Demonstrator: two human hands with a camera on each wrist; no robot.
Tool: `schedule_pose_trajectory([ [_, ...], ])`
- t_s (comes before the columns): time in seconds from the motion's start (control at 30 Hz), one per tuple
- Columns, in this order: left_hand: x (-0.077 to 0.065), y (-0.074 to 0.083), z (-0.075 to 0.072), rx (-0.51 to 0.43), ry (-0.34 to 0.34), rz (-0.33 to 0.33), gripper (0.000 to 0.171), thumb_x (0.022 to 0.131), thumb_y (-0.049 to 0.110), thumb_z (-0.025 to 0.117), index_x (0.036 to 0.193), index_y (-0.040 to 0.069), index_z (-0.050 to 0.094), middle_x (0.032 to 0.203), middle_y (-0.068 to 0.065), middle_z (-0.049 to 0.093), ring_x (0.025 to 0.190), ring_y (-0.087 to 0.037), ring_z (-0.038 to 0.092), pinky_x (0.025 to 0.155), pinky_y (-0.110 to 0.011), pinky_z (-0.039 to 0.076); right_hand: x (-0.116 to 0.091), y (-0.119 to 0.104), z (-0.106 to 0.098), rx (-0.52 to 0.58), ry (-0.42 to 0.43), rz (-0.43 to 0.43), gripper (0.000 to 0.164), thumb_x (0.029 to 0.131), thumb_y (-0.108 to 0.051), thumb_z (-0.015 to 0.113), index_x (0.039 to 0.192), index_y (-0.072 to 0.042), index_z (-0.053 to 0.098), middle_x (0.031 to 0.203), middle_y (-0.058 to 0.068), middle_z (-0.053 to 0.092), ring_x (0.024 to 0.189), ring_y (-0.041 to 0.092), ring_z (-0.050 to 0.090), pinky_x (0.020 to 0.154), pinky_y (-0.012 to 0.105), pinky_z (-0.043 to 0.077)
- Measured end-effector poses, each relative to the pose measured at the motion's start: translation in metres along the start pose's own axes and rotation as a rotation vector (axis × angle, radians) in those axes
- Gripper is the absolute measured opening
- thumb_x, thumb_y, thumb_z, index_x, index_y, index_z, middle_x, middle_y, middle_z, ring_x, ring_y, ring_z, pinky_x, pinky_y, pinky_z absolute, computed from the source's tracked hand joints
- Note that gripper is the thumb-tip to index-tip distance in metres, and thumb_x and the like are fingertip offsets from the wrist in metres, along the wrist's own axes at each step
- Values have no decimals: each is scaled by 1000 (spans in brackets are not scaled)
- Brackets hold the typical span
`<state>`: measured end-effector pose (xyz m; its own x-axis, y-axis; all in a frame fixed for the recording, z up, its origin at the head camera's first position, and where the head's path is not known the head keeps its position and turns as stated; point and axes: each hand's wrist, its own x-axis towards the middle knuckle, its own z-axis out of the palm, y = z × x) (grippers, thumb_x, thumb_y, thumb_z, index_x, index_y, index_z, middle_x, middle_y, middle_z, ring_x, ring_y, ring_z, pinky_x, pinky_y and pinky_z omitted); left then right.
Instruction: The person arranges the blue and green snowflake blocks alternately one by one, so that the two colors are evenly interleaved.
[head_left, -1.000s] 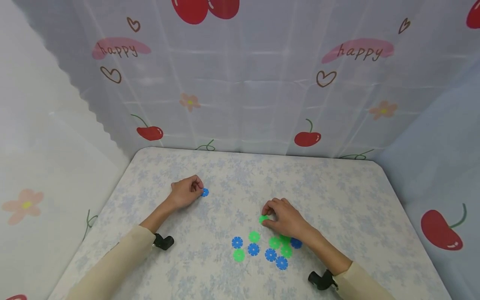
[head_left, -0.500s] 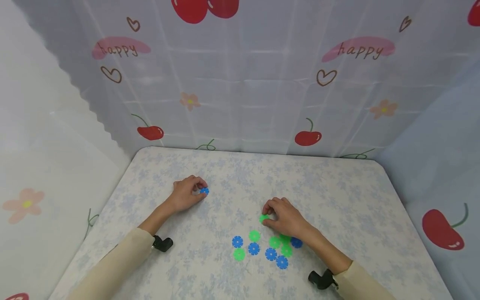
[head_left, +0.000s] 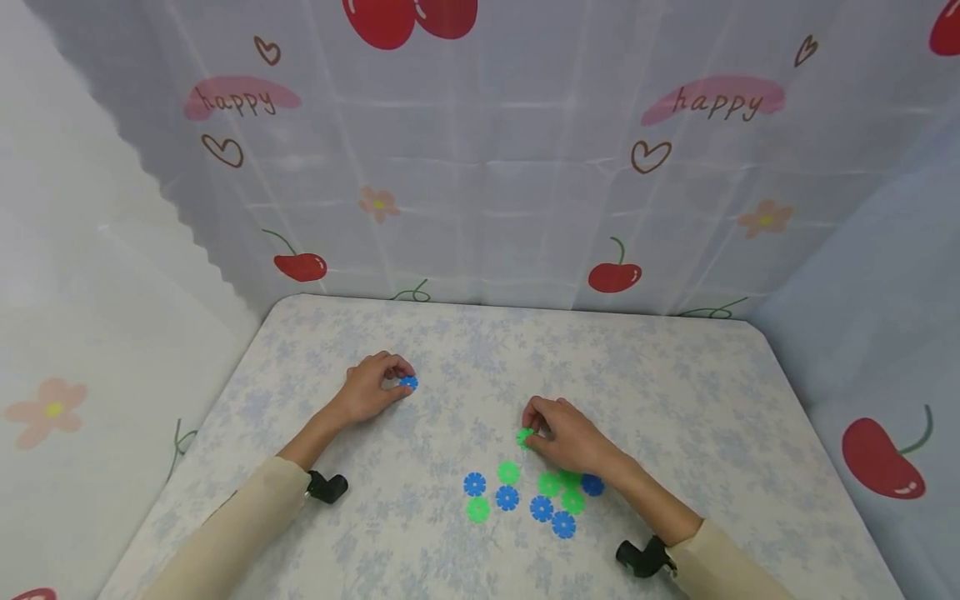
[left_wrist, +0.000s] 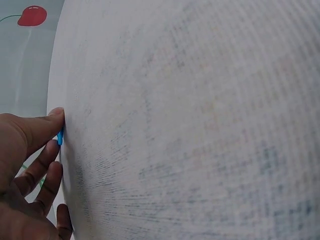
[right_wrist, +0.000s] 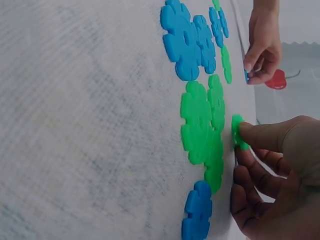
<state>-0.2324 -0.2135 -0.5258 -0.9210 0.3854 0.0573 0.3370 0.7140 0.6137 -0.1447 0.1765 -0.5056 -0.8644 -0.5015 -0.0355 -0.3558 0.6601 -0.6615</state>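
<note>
At the left of the table my left hand [head_left: 371,388] pinches a blue flower-shaped disc [head_left: 408,382] between thumb and fingers. In the left wrist view only a thin edge of that blue disc [left_wrist: 60,136] shows under the thumb. My right hand [head_left: 570,435], right of the middle, pinches a green flower-shaped disc [head_left: 524,437] by its edge. The right wrist view shows the thumb over this green disc [right_wrist: 239,132], close to the cloth. Just nearer than the right hand lie more notched discs, blue [head_left: 542,509] and green [head_left: 508,473], flat on the table.
A pale floral cloth covers the table [head_left: 450,342]. Green discs [head_left: 572,501] overlap partly beside a blue disc [head_left: 592,485] near the right wrist. A curtain [head_left: 480,167] printed with cherries hangs behind the table. Black wrist cameras [head_left: 327,487] sit at both sleeves.
My left hand's fingers have shifted slightly right over the blue disc, now covering its top and bottom edges. The right hand has barely moved, tilting its green disc a little.
</note>
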Motion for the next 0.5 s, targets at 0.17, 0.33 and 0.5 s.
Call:
schedule_pose_trajectory([
  [0.17, 0, 0, 0, -4, -2, 1, 22, 98, 21, 81, 118, 18, 74, 114, -5, 69, 110, -28, 63, 97, -62, 34, 4, 5, -2, 169, -50, 4, 5, 105, -10, 67, 109, -11, 64, 100, 1, 68, 90, 11, 60, 82, 26, 51],
  [0.33, 0, -3, 1, -2, 4, 3, 21, 98, 22, 81, 117, 19, 74, 114, -4, 70, 110, -27, 64, 97, -61, 34, 9, 3, -2, 217, -58, 20, 4, 106, -11, 67, 110, -10, 66, 101, 2, 68, 91, 13, 61, 82, 25, 50],
  [0.5, 0, -2, 1, -15, 5, -6, 21, 98, 22, 82, 117, 20, 74, 114, -4, 70, 109, -27, 64, 97, -60, 34, 15, 2, 0, 234, -61, 22, 4, 106, -10, 67, 110, -9, 67, 101, 3, 69, 92, 15, 62, 82, 26, 51],
])
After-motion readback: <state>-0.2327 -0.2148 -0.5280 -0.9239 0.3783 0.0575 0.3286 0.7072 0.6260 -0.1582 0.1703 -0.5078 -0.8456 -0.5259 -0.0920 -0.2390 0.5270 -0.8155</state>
